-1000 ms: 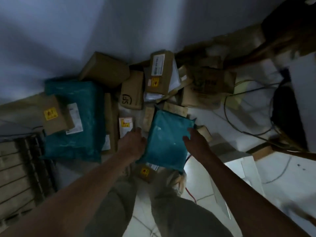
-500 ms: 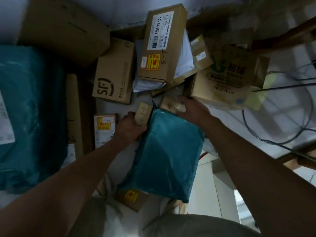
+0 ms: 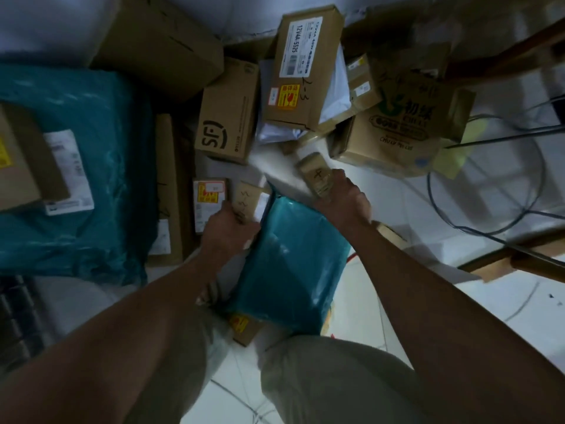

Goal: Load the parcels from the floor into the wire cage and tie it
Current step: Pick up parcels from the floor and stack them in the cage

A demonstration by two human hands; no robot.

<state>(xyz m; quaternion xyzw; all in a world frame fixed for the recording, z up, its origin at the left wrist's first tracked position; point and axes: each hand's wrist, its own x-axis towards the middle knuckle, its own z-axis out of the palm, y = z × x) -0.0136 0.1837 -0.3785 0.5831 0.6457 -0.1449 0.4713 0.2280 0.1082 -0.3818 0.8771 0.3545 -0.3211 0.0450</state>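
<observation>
Left hand (image 3: 227, 228) grips a small brown carton (image 3: 246, 201) with handwriting on it, fingers curled round its near end, at the left edge of the teal poly parcel (image 3: 293, 264). Right hand (image 3: 342, 198) is clamped on another small taped carton (image 3: 316, 172) marked "4", just past the teal parcel's far corner. Teal parcel sits between both forearms, tilted, its near end above a small box with a yellow sticker (image 3: 244, 327) near the person's knees. All this is over the white tiled floor (image 3: 458, 316).

Left of the left hand: a white-and-yellow-labelled small box (image 3: 209, 198), then a long thin carton (image 3: 168, 191), then a big teal bag (image 3: 91, 166) with a white label and a brown box (image 3: 21, 160) on top. Dark slatted thing (image 3: 18, 307) at lower left, too blurred to identify.

Farther: SF carton (image 3: 227, 114), tall labelled carton (image 3: 305, 68) lying on a white bag (image 3: 333, 96), green-printed carton (image 3: 400, 123) to the right, large plain carton (image 3: 159, 41) against the wall. Cables (image 3: 489, 191) loop over the floor at right.
</observation>
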